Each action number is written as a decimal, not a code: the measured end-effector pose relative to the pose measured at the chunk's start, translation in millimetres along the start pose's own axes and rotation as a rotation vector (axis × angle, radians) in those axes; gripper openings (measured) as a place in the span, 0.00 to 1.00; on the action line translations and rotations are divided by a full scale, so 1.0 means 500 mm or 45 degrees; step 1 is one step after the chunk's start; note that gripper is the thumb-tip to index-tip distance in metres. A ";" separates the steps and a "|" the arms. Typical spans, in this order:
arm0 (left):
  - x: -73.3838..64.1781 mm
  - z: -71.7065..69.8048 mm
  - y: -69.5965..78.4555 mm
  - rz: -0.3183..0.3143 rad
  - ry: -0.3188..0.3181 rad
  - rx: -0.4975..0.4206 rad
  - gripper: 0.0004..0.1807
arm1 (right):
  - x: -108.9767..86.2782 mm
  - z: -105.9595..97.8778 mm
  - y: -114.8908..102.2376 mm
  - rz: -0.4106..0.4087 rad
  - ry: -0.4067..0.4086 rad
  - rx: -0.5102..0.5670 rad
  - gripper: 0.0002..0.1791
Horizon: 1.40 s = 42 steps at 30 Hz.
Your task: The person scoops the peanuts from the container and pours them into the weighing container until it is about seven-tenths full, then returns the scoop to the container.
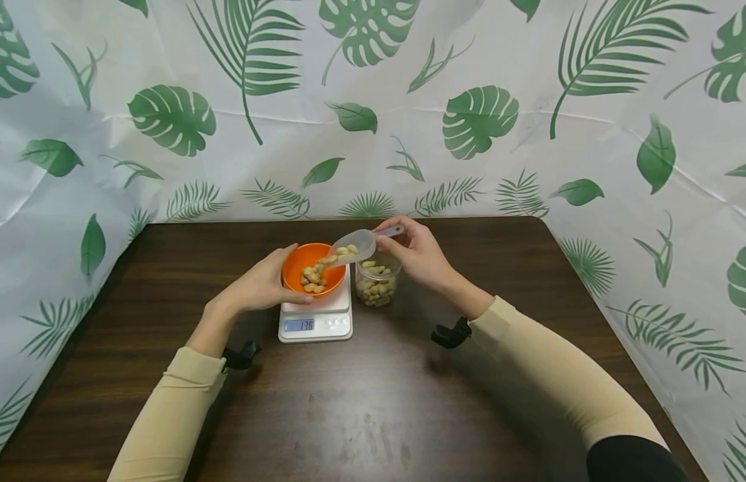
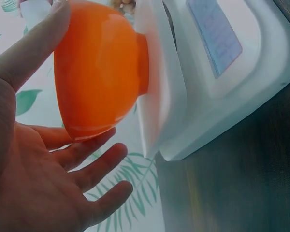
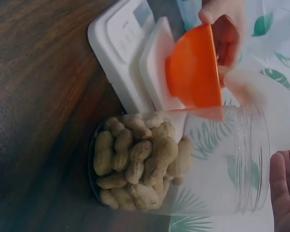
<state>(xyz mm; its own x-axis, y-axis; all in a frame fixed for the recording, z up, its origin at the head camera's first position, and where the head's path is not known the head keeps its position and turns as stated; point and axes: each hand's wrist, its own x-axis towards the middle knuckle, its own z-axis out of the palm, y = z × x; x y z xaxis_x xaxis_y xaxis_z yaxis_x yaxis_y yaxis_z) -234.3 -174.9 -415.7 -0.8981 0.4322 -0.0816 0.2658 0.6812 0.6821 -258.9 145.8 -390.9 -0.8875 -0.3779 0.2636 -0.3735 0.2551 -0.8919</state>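
Note:
An orange bowl (image 1: 292,266) with a few peanuts (image 1: 314,280) in it stands on a white digital scale (image 1: 321,333) whose display is lit. My left hand (image 1: 258,282) holds the bowl, thumb at the near rim and fingers round the far side; in the left wrist view three fingers spread below the bowl. Between thumb and fingers, my right hand (image 1: 422,256) pinches the handle of a translucent scoop (image 1: 363,242). Its tip is tilted over the bowl's right rim, with peanuts sliding along it. Under the scoop stands a clear jar (image 3: 208,193), partly filled with unshelled peanuts (image 3: 145,159).
The jar stands close to the scale's right side. All of it is on a dark wooden table (image 1: 361,402), near its back edge. Behind hangs a white leaf-patterned sheet (image 1: 409,100). A black device (image 1: 451,333) is strapped at the right wrist, another (image 1: 242,355) at the left.

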 end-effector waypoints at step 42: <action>-0.001 0.001 0.004 0.016 0.053 -0.017 0.66 | -0.024 -0.117 -0.049 -0.121 -0.070 -0.188 0.11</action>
<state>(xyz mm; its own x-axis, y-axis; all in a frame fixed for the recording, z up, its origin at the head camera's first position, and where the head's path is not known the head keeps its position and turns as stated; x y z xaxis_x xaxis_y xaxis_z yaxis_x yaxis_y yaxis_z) -233.3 -173.6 -414.6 -0.9084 0.4159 -0.0428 0.2732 0.6679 0.6923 -254.8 196.1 -350.7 -0.8320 -0.4532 0.3200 -0.4940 0.3425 -0.7992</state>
